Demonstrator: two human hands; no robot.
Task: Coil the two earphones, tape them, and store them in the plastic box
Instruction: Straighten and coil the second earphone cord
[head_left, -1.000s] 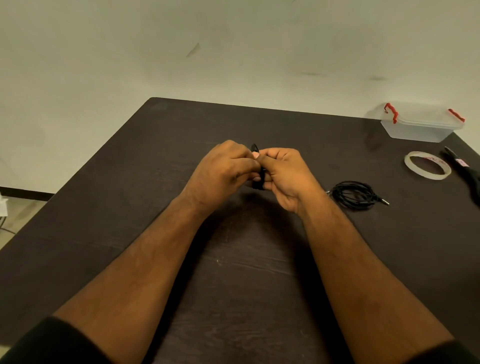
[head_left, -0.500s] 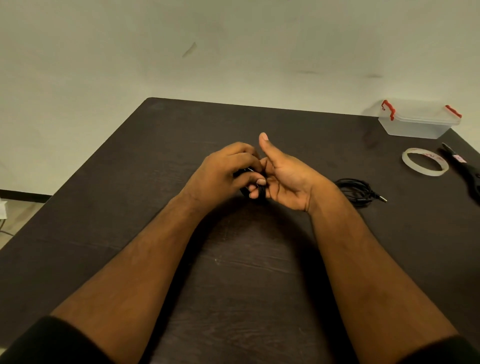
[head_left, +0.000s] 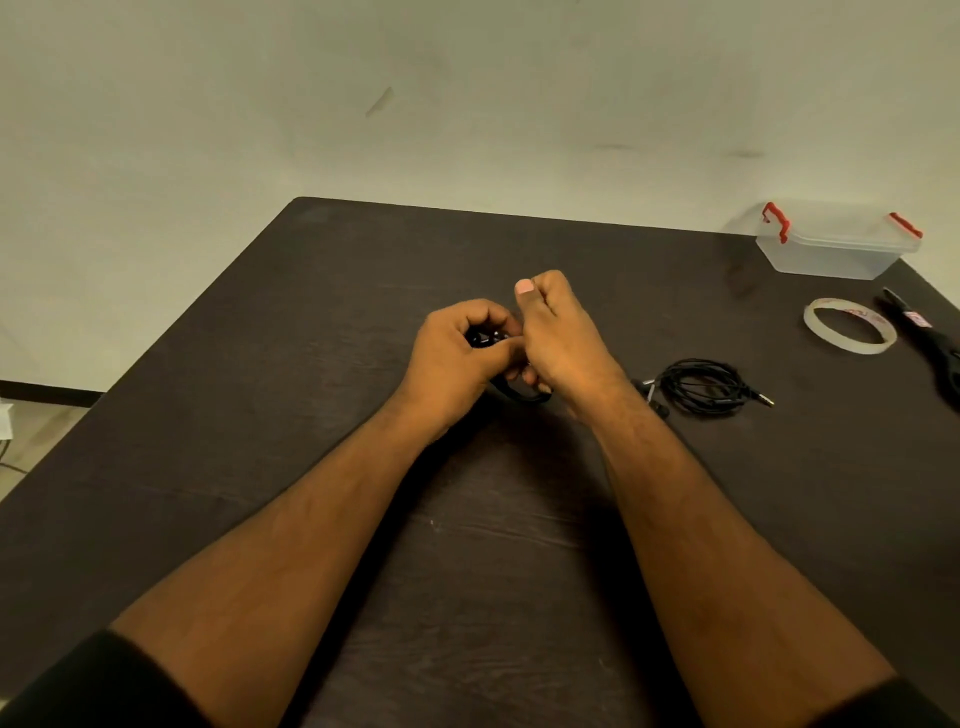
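1. The left hand (head_left: 457, 353) has its fingers (head_left: 485, 312) curled shut around a black earphone cable bundle (head_left: 483, 339), which shows only as a dark patch inside the fist.
2. The right hand (head_left: 558, 338) presses against the left, its fingers closed on the same cable. The thumb (head_left: 524, 291) stands upright above the knuckles.
3. A loop of that cable (head_left: 519, 396) hangs out below both hands, curving just above the bench (head_left: 311, 322). How many turns are already wound cannot be told.
4. Judged from this, the step in hand is coiling the first earphone. The loose loop lies toward the person from the fingers, so the next wrap likely gathers it upward into the fist.
5. Taking the hands as landmark: the second earphone (head_left: 704, 387) lies to their right on the bench, loosely coiled, its jack plug (head_left: 763, 399) pointing away from them. It lies nearer the right hand.
6. Farther right of the hands lies the tape roll (head_left: 810, 325), flat, with black scissors (head_left: 930, 343) just beyond it.
7. The plastic box (head_left: 831, 254) with red clasps sits at the far right corner, well apart from the hands and apparently lidded.
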